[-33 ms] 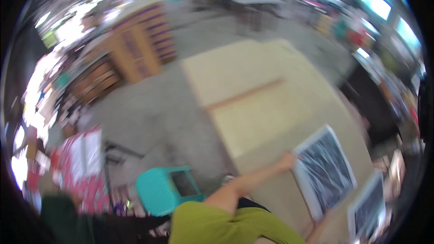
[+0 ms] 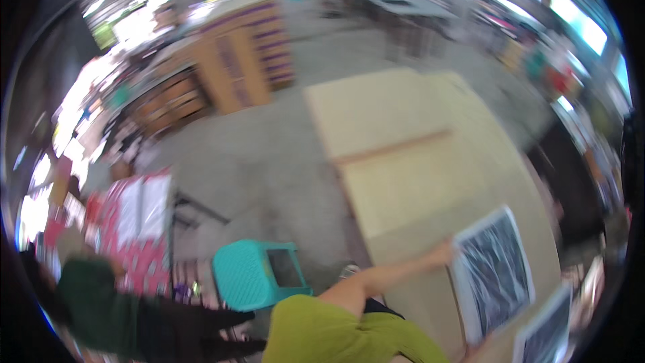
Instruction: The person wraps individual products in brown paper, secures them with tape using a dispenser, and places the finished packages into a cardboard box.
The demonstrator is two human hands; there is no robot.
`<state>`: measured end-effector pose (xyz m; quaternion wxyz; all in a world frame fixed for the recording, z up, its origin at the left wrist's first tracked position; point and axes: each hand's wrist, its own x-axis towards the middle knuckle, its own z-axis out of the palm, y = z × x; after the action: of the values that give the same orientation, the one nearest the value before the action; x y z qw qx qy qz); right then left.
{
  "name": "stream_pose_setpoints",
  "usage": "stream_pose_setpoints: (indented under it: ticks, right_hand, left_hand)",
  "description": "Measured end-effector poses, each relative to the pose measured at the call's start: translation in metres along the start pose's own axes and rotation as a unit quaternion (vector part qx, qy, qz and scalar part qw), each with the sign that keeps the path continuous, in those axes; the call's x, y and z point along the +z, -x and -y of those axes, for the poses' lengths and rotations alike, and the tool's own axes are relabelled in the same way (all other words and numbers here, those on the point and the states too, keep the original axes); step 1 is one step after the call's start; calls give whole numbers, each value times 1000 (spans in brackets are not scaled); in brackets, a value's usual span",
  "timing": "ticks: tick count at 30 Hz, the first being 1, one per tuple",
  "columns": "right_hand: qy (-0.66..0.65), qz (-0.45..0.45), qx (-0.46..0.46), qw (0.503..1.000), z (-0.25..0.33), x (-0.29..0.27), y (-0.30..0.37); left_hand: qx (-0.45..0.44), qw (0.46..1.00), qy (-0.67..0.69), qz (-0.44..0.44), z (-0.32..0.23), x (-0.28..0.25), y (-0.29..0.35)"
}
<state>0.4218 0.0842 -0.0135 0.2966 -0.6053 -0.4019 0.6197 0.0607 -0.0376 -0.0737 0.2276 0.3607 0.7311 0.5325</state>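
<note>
Head view: the pale-bordered dark panel (image 2: 495,272) is at 4 o'clock, above or on the tan surface (image 2: 426,306), its long axis running from just short of 12 to just short of 6. The left hand (image 2: 443,253) touches its edge at 10 o'clock, the right hand (image 2: 474,349) its lower edge near 6; blur hides whether either grips. Against the earlier frame, the panel leans less toward 11, the teal stool (image 2: 244,274) appears further toward 3, and a second panel (image 2: 545,331) further toward 6.
</note>
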Motion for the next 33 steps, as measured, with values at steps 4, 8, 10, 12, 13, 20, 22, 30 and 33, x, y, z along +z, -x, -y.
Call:
stream_pose_setpoints:
  ticks: [4,8,10,12,13,20,22,30,33]
  right_hand:
    - [84,-102,-86,988,29,0,50]
    - [139,-94,-171,971,48,18,65]
    - [164,-88,-213,959,59,24,70]
    - [175,-90,-251,948,65,24,75]
    - [177,-91,-267,943,67,22,76]
    - [196,-98,-365,905,75,16,96]
    - [200,-118,-385,894,77,6,103]
    - [193,-88,-428,879,84,5,130]
    - [177,-82,-404,894,91,8,145]
  left_hand:
    - [70,957,-153,237,-71,-24,82]
    - [375,762,-365,381,-51,-116,175]
    - [454,754,-413,235,0,-107,199]
    - [471,759,-408,187,4,-104,205]
    - [450,781,-378,211,3,-97,204]
    - [284,747,-340,496,-17,-90,155]
    - [362,744,-360,430,-29,-98,150]
    - [377,747,-307,454,-14,-95,133]
    - [388,680,-370,501,-26,-86,117]
